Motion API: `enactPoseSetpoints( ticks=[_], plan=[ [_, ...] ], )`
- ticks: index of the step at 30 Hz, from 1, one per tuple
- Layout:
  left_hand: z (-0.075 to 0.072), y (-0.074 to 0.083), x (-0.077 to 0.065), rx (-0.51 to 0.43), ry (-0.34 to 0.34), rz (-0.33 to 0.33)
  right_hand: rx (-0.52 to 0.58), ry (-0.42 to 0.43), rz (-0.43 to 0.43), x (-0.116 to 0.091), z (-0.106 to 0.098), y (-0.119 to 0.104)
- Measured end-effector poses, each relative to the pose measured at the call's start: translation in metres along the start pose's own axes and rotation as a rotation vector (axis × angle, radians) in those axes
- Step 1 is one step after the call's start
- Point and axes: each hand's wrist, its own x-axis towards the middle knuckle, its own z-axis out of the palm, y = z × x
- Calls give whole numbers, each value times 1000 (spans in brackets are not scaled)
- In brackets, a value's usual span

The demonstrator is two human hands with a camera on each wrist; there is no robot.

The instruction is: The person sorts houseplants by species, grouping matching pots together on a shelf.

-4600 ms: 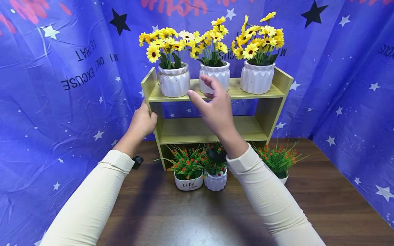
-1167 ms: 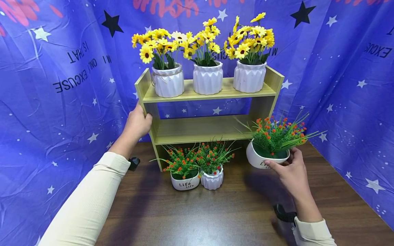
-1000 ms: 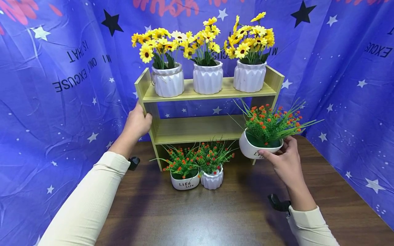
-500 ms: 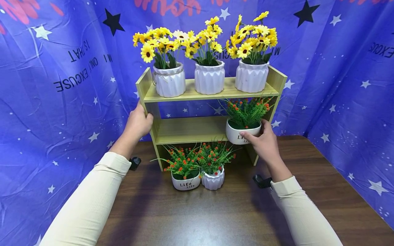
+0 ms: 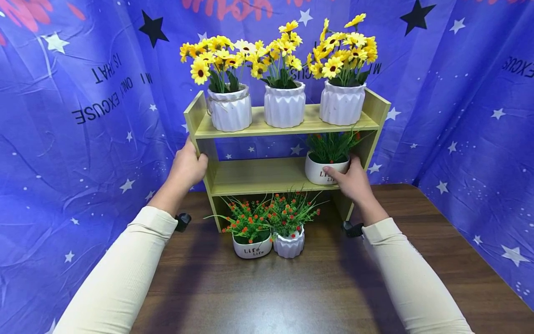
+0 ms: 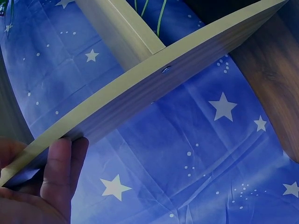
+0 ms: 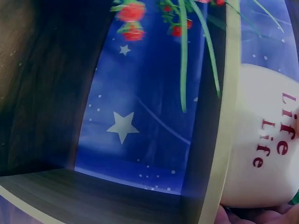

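Observation:
My left hand (image 5: 187, 164) grips the left side panel of a light wooden shelf rack (image 5: 256, 174); in the left wrist view its fingers (image 6: 58, 165) lie against the panel's outer face. My right hand (image 5: 355, 183) holds a white oval flowerpot (image 5: 314, 170) with "Life" lettering, thumb on its front. This pot carries grassy leaves and small red-orange flowers, and sits at the right end of the middle shelf board, under the top board. In the right wrist view the pot (image 7: 261, 140) shows sideways beside the board's edge, with fingers at its side.
Three white fluted pots of yellow daisies (image 5: 285, 106) stand along the top board. On the brown table (image 5: 258, 297), before the rack's lower opening, are another "Life" pot (image 5: 252, 249) and a white fluted pot (image 5: 289, 245) with red-flowered grass. A blue starred curtain (image 5: 104, 153) surrounds everything.
My right hand has gone from near the top pots to the "Life" pot at the table's right, lifted it, and brought it left into the middle shelf. My left hand has kept its grip.

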Motion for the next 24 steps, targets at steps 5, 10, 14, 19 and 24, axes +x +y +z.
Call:
enactPoseSetpoints(
  ticks=[5, 10, 14, 19, 24],
  plan=[
    [-1, 2, -1, 6, 2, 6, 51, -25, 9, 7, 2, 0],
    [0, 3, 0, 7, -1, -9, 111, -4, 17, 7, 5, 4],
    [1, 2, 1, 7, 1, -7, 128, 36, 12, 4, 9, 5],
    [1, 1, 0, 11, 4, -7, 126, 55, -4, -2, 11, 5],
    [-1, 2, -1, 6, 4, -8, 178, 73, 10, -16, 5, 1]
  ],
)
